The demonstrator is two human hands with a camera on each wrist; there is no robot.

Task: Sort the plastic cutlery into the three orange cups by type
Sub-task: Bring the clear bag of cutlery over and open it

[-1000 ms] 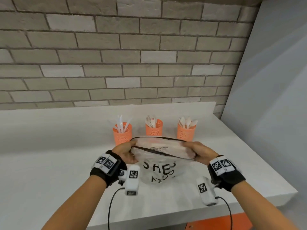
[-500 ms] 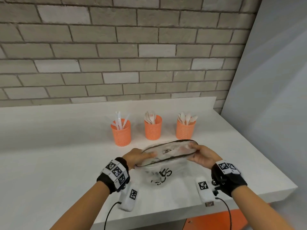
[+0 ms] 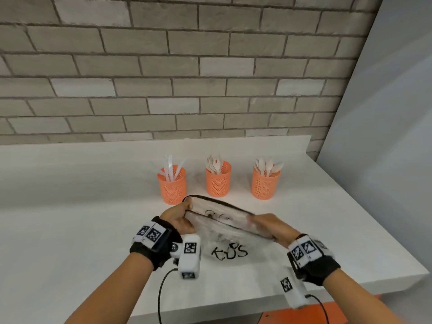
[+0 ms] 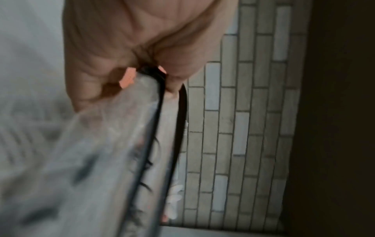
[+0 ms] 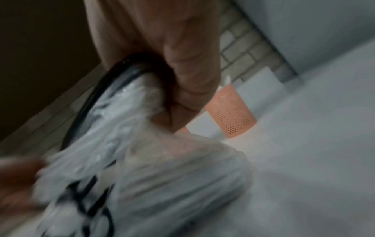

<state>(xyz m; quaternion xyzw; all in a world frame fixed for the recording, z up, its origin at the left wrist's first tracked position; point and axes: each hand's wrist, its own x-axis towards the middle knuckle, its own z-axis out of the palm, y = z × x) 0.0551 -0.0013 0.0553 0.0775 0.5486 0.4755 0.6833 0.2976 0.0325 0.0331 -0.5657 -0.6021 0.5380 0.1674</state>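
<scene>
Three orange mesh cups stand in a row on the white counter [image 3: 70, 206]. The left cup [image 3: 172, 185] holds white knives, the middle cup [image 3: 218, 179] forks, the right cup [image 3: 265, 181] spoons. In front of them I hold a clear plastic bag [image 3: 224, 232] with a black rim and black lettering. My left hand [image 3: 181, 219] pinches the rim's left end [image 4: 154, 75]. My right hand [image 3: 268, 230] grips the rim's right end [image 5: 129, 64]. The bag's mouth is nearly flat, tilted down to the right, its body lying on the counter. No cutlery is visible in it.
A grey brick wall [image 3: 187, 78] backs the counter and a pale panel [image 3: 385, 136] closes the right side. The counter's front edge [image 3: 233, 300] runs just below my wrists, with something orange [image 3: 304, 314] beneath it.
The bag's mouth has gone from wide open to pressed nearly flat. My right hand has dropped lower, tilting the rim, and the bag has sagged onto the counter.
</scene>
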